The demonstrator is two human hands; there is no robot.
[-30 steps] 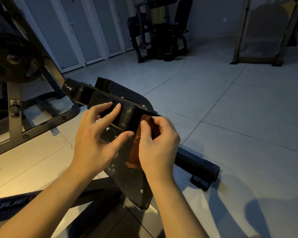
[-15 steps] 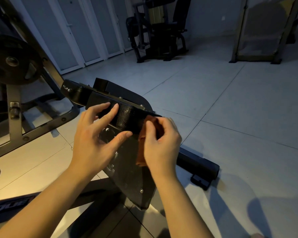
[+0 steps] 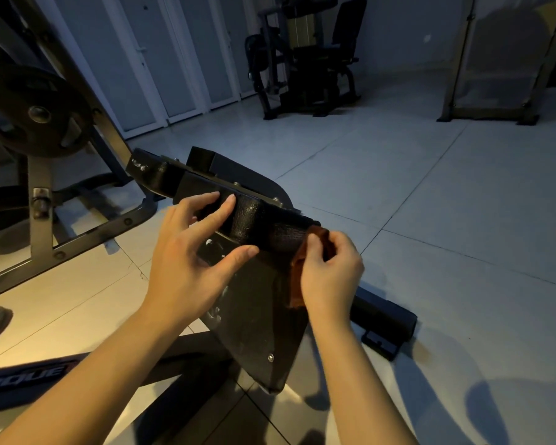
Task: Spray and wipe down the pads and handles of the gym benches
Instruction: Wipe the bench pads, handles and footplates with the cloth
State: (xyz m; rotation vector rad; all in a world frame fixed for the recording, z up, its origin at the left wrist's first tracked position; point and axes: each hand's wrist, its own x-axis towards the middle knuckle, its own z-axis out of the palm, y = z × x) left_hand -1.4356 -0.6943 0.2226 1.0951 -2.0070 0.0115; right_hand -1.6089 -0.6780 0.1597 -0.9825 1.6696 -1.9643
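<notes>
A black textured bench pad point(image 3: 264, 228) runs across the middle of the view, bolted to a dark metal plate point(image 3: 257, 319). My left hand point(image 3: 190, 255) holds the pad, fingers on its top and thumb under its lower edge. My right hand point(image 3: 329, 274) pinches a reddish-brown cloth point(image 3: 297, 274) against the pad's right end. Part of the cloth hangs down behind my right hand. No spray bottle is in view.
A grey bench frame point(image 3: 42, 226) with a weight plate point(image 3: 36, 114) stands at the left. A black foot bar point(image 3: 385, 316) lies on the tiled floor to the right. Another gym machine point(image 3: 305, 59) and a rack frame point(image 3: 495, 59) stand at the far wall.
My right hand has slid the cloth to the right along the pad toward its end. My left hand has kept its hold on the pad.
</notes>
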